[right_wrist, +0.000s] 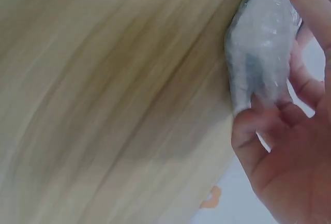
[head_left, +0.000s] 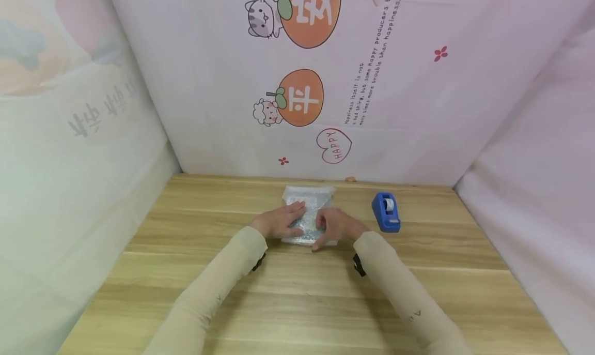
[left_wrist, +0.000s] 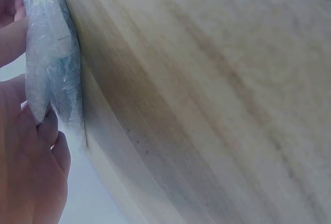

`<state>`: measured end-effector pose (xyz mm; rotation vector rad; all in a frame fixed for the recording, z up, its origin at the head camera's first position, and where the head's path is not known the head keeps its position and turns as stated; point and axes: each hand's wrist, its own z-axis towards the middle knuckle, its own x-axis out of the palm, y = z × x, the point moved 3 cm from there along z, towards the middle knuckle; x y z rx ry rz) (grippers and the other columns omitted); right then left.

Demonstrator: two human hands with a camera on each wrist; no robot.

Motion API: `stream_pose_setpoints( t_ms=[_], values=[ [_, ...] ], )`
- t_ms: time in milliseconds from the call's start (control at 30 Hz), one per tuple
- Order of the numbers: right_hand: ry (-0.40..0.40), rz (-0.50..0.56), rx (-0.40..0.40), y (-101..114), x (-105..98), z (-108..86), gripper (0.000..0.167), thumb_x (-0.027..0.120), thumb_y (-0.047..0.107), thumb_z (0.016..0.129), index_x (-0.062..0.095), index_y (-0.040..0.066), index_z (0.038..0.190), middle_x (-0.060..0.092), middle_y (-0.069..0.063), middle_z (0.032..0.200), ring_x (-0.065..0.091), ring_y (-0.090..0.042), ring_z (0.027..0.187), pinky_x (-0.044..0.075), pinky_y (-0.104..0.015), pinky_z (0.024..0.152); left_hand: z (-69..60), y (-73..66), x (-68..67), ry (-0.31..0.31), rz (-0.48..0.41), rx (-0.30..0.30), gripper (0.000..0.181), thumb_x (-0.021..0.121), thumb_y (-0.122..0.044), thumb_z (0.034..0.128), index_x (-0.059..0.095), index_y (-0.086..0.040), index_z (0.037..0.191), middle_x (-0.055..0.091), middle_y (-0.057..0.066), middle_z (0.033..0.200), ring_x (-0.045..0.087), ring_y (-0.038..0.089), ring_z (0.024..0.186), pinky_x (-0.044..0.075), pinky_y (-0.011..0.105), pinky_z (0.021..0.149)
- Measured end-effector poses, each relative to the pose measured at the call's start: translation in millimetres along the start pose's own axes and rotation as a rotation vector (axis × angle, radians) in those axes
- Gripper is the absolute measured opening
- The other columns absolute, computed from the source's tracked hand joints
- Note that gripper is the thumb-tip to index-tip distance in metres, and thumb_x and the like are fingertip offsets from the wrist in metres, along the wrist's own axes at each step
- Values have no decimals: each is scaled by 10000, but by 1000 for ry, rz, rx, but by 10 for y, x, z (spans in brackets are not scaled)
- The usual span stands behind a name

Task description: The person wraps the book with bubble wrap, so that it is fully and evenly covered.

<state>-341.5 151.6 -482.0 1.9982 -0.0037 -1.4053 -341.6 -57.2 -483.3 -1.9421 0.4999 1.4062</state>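
Note:
A flat parcel in clear bubble wrap lies near the table's far edge, with a pale printed patch showing through the plastic. On its left side rests my left hand, fingers spread and mostly straight across the wrap. My right hand grips the right side with bent fingers, its thumb down by the near edge. In the right wrist view, curled fingers of the right hand meet the edge of the crinkled wrap. The left wrist view shows the wrap bulging beside the left hand. What is inside cannot be made out.
A blue tape dispenser with a roll of tape stands right of the parcel. The wooden table meets a printed cloth backdrop behind, with pale cloth hanging at both sides.

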Motion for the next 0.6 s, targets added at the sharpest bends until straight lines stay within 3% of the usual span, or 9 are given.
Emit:
stream_pose_setpoints(
  t_ms=[133, 333, 467, 600],
  values=[
    [32, 45, -91, -23, -58, -115, 543, 993, 366, 723, 683, 102, 1082, 673, -34, 1057, 606, -172, 943, 533, -313, 835, -10, 14, -14, -9, 7, -9, 774, 495, -470, 1103, 210, -50, 1687, 131, 131, 1789, 127, 324, 1668, 194, 468, 1358],
    [15, 95, -121, -12, -215, -333, 573, 862, 336, 894, 662, 28, 1334, 699, -123, 1298, 668, -305, 1164, 588, -464, 986, -28, 62, -9, -25, 33, -4, 775, 504, -468, 1097, 228, -38, 1680, 157, 137, 1784, 161, 327, 1661, 208, 472, 1353],
    [-42, 40, -123, 28, -301, -454, 537, 763, 305, 981, 635, -41, 1372, 688, -206, 1354, 661, -374, 1228, 579, -549, 1025, -43, 99, 0, -40, -2, 0, 790, 533, -460, 1083, 240, -24, 1674, 164, 145, 1780, 161, 327, 1661, 193, 479, 1357],
    [-94, -121, -94, 26, -359, -550, 523, 673, 321, 1044, 611, -62, 1396, 655, -230, 1415, 622, -405, 1322, 521, -571, 1119, -55, 129, -10, -72, -84, 10, 816, 582, -430, 1063, 231, -15, 1672, 152, 152, 1778, 135, 319, 1666, 149, 461, 1366]
  ],
)
